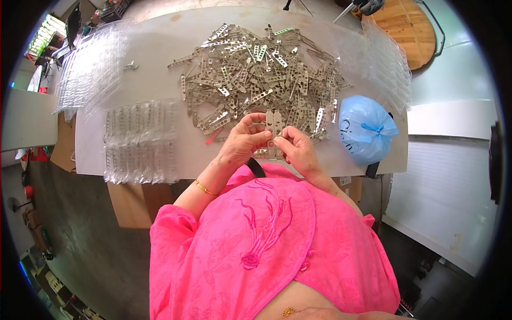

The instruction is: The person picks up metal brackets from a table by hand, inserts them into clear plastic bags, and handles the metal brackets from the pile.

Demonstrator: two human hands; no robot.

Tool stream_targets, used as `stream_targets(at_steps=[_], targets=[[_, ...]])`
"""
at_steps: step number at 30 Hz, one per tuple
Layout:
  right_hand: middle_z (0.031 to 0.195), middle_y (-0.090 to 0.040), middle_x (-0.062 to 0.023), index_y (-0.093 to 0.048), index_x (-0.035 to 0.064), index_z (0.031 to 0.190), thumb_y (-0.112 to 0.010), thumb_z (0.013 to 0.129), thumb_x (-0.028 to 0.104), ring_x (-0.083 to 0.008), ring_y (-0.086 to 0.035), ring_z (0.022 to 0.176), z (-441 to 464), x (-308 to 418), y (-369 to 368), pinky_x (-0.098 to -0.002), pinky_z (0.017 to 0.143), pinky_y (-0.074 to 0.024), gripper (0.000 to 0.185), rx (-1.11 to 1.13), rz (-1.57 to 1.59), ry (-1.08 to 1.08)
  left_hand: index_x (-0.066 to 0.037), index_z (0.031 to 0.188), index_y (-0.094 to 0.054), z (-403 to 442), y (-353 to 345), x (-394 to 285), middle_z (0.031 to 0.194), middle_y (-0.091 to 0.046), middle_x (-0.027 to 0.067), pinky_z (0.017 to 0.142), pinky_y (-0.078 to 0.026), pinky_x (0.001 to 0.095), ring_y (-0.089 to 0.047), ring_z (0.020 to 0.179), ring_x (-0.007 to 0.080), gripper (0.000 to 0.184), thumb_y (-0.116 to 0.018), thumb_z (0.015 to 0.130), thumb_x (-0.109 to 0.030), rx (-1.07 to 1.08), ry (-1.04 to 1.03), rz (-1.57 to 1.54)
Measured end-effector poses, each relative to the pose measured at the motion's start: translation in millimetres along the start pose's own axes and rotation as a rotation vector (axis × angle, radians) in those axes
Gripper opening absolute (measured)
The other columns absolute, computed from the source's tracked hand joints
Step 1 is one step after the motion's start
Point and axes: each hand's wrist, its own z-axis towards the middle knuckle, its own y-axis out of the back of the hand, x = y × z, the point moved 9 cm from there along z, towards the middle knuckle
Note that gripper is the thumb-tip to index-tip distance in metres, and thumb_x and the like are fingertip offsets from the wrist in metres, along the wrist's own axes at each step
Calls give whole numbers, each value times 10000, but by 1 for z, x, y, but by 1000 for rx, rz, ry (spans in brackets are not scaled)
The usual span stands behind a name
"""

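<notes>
Head view: left hand (241, 142) and right hand (297, 150) hold metal strips (277, 117) (near table edge (189, 174)).

Strips (261, 90) heaped centrally on desk (152, 74); packs (141, 141) at left, trays (92, 69) behind them; bag (365, 130) at right, further trays (388, 72) behind it.

Serving as carrier: one pale table (154, 58). Bearing at centre, reaching toward the far side: one large heap of metal strips (261, 74), punched with holes, lying jumbled and overlapping. Showing at the heap's near left edge: one small red item (213, 136). Supporting at far left: clear plastic trays (90, 69), piling up; just beside, small metal bits (130, 65). Holding at near left: clear packs (141, 141), lying in two rows, reaching the near edge. Carrying at near right: one knotted blue bag (368, 136), displaying dark writing. Bearing at far right: clear plastic sheets (392, 69), overlapping.
</notes>
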Motion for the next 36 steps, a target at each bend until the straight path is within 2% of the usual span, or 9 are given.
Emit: stream_targets(at_steps=[16,17,21,23,25,26,30,32,36], targets=[[660,-531,22,-515,113,835,-611,938,180,-38,-449,508,18,-10,47,-192,439,-348,156,94,-36,15,-54,1227,-500,31,-23,24,937,-589,42,703,-537,310,-639,823,172,423,-690,855,12,-29,-68,-43],[660,-532,22,-517,116,835,-613,936,179,-37,-449,505,18,-12,47,-192,438,-347,153,83,-34,-11,-60,1244,-497,29,-21,26,1019,-632,57,831,-546,328,-645,919,164,418,-681,872,-5,-21,-35,-15],[645,-523,31,-528,104,827,-611,941,167,-31,-435,510,17,-6,36,-192,443,-331,154,94,-11,-30,-48,1121,-534,23,-10,21,943,-650,52,791,-547,316,-655,870,163,295,-693,873,-36,-19,-25,-28],[649,-526,32,-534,112,829,-611,947,167,-27,-428,506,19,1,42,-186,442,-328,152,-18,26,12,-46,1077,-541,15,-4,15,918,-655,54,771,-548,311,-659,849,165,255,-695,875,-46,-22,-18,-24],[654,-527,35,-538,112,827,-611,950,164,-26,-442,527,17,10,35,-182,463,-344,153,-10,44,37,-44,978,-556,5,2,5,844,-656,53,711,-538,305,-654,770,156,202,-716,854,-43,-47,-22,-37],[657,-525,38,-538,105,830,-609,953,163,-28,-448,537,17,15,30,-187,481,-360,153,-11,18,71,-36,989,-530,-4,-6,-4,850,-658,77,688,-554,314,-666,740,173,197,-690,875,-55,43,-22,1],[704,-559,38,-568,78,886,-623,949,154,-37,-499,587,12,22,-1,-209,532,-406,113,-13,25,113,-30,933,-521,-17,3,-5,777,-642,70,632,-546,300,-653,703,163,159,-669,875,-40,84,40,173],[785,-614,25,-613,63,962,-634,941,138,-39,-544,633,13,19,-14,-201,537,-407,81,8,61,136,-31,925,-521,-22,7,-5,778,-641,68,624,-541,296,-645,693,154,158,-671,877,-45,123,48,180],[822,-638,16,-632,59,1011,-630,944,141,-33,-544,636,13,10,-41,-189,544,-406,106,74,83,91,-36,931,-530,-38,14,-17,817,-640,51,626,-526,278,-624,700,127,143,-665,894,-68,213,79,203]])
